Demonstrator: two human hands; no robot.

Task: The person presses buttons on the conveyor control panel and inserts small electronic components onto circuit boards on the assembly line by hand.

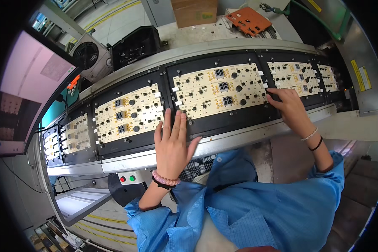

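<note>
In front of me a cream circuit board panel point(216, 89) lies in a black carrier point(222, 122). It bears several small displays, round black parts and white connectors along its side edges. My left hand point(172, 145) is open, its fingers stretched flat over the carrier's divider, with fingertips at the panel's lower left corner. At the panel's right edge, my right hand point(289, 108) has its index finger and thumb slightly apart beside a white connector point(265, 85); its other fingers are partly hidden. Nothing visible is held in either hand.
Similar panels lie in carriers to the left point(128, 113) and right point(294, 77) along a metal-railed conveyor point(222, 142). A monitor point(33, 88) stands at the left. Behind the line are a black bin point(136, 46), a cardboard box point(194, 12) and an orange plate point(248, 21). A button box point(128, 178) hangs below the rail.
</note>
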